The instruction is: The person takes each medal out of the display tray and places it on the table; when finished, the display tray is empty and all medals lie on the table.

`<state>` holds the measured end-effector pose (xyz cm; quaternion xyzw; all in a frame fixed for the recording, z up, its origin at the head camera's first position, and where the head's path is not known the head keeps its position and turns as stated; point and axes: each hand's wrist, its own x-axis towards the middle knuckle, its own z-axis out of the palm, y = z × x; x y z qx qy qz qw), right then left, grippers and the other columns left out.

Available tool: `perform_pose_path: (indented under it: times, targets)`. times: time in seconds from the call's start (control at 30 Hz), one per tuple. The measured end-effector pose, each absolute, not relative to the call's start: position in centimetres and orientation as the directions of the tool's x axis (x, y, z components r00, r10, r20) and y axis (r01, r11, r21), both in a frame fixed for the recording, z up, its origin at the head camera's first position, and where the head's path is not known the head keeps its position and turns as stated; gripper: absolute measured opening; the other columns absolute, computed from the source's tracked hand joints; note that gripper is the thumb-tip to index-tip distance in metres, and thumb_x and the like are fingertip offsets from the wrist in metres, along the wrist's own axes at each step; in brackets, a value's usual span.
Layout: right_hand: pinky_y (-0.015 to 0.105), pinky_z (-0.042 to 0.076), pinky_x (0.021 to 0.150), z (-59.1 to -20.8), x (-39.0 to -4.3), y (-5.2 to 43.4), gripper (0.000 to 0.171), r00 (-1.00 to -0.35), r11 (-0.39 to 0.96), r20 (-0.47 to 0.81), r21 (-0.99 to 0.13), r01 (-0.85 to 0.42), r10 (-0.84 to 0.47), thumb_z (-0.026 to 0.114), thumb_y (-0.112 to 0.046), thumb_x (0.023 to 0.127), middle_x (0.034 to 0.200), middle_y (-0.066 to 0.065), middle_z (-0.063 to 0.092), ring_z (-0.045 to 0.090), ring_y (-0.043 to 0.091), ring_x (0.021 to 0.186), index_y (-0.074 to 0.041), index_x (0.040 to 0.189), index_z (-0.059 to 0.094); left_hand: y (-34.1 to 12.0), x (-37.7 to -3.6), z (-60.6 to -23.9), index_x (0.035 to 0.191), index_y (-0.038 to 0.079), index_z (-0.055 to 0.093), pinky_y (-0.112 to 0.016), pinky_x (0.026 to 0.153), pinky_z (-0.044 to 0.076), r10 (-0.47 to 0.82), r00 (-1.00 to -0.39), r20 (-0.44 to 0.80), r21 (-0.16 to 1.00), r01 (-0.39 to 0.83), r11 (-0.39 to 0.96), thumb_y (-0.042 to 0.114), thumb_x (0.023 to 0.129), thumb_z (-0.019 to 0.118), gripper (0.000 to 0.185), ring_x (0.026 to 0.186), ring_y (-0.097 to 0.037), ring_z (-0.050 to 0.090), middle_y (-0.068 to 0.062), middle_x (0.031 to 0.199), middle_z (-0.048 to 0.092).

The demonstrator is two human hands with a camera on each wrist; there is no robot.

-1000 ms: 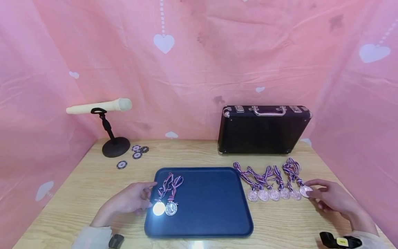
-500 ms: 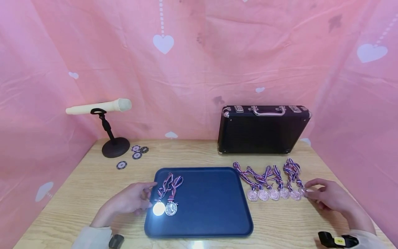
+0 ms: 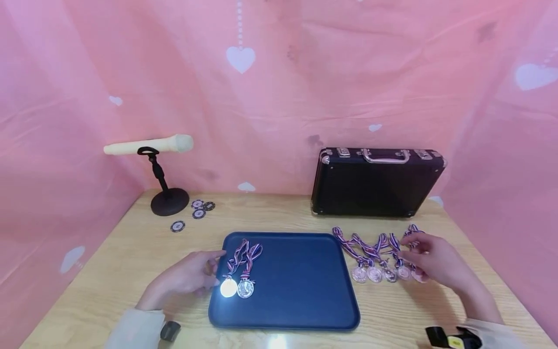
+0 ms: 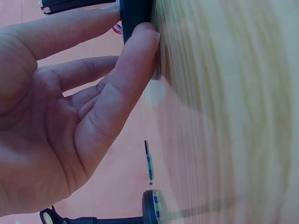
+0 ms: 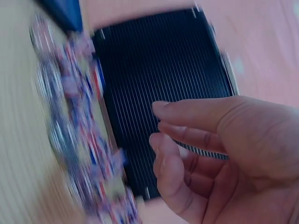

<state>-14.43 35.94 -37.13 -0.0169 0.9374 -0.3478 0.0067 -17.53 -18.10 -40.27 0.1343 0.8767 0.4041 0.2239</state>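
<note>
Hanging behind the pale wood table [image 3: 279,213], pink heart-printed cloth [image 3: 283,97] backs a rectangular dark-blue tray [image 3: 301,276], a black ribbed case [image 3: 377,189] and a cream microphone [image 3: 152,145] on a black stand [image 3: 170,201]. The left hand [image 3: 187,276], fingers straight, touches the tray's left rim; well apart, the loosely bent right hand [image 3: 436,261], holding nothing, blocks part of a row of round ribboned medals [image 3: 375,275] on the table; two more lie in the tray. Markings on four black-and-white chips [image 3: 199,214] and the yellow wrist label [image 3: 456,342] are too small to read.

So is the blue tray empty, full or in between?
In between: the blue tray holds two medals near its left edge, with bare surface to their right.
</note>
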Motion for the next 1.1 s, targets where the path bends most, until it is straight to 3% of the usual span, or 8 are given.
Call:
perform_pose_path:
  times: [0.17,0.57,0.73,0.9,1.1]
  targets:
    - [0.032,0.055,0.046,-36.5,-15.4,28.5,0.035,-0.994,0.67,-0.01,-0.739,-0.065,-0.107,0.079,-0.017,0.094,0.08,0.013,0.07,0.063,0.017,0.053,0.003,0.121,0.069,-17.9,-17.6,-40.1,0.158,-0.001,0.044,-0.03,0.052,0.054,0.402,-0.869,-0.29,0.766,0.042,0.642,-0.007,0.087,0.075,0.078,0.06,-0.02,0.061,-0.008,0.101,0.06]
    - [0.032,0.056,0.045,-37.7,-14.8,12.1,0.027,-0.946,0.579,-0.026,-0.796,-0.177,-0.324,0.084,-0.02,0.089,0.069,0.0,0.065,0.062,0.012,0.047,-0.002,0.104,0.071,-17.8,-17.5,-39.9,0.158,0.0,0.045,-0.032,0.054,0.058,0.383,-0.874,-0.298,0.767,0.019,0.641,-0.008,0.087,0.075,0.077,0.063,-0.02,0.062,-0.009,0.102,0.059]
    - [0.032,0.055,0.043,-38.9,-14.6,8.8,0.022,-0.93,0.564,-0.049,-0.806,-0.178,-0.364,0.087,-0.02,0.086,0.061,-0.002,0.062,0.059,0.008,0.041,-0.006,0.092,0.071,-17.7,-17.5,-39.8,0.158,0.001,0.046,-0.033,0.055,0.059,0.375,-0.874,-0.307,0.766,0.007,0.643,-0.008,0.087,0.075,0.077,0.065,-0.02,0.062,-0.009,0.102,0.059]
    - [0.029,0.052,0.047,-39.8,-14.4,7.1,0.029,-0.935,0.625,-0.088,-0.764,-0.158,-0.344,0.091,-0.027,0.08,0.057,-0.003,0.061,0.058,0.009,0.039,-0.01,0.086,0.068,-17.5,-17.7,-39.8,0.157,0.001,0.048,-0.033,0.054,0.058,0.363,-0.878,-0.313,0.765,-0.007,0.644,-0.009,0.087,0.075,0.075,0.064,-0.02,0.063,-0.009,0.104,0.06]
    - [0.028,0.043,0.061,-40.4,-14.5,5.9,0.036,-0.942,0.735,-0.05,-0.639,-0.225,-0.332,0.093,-0.039,0.075,0.069,-0.008,0.061,0.055,0.014,0.066,-0.016,0.076,0.065,-17.5,-17.7,-39.7,0.156,0.003,0.05,-0.034,0.055,0.059,0.342,-0.881,-0.328,0.758,-0.029,0.652,-0.009,0.087,0.076,0.074,0.069,-0.02,0.064,-0.008,0.104,0.06]
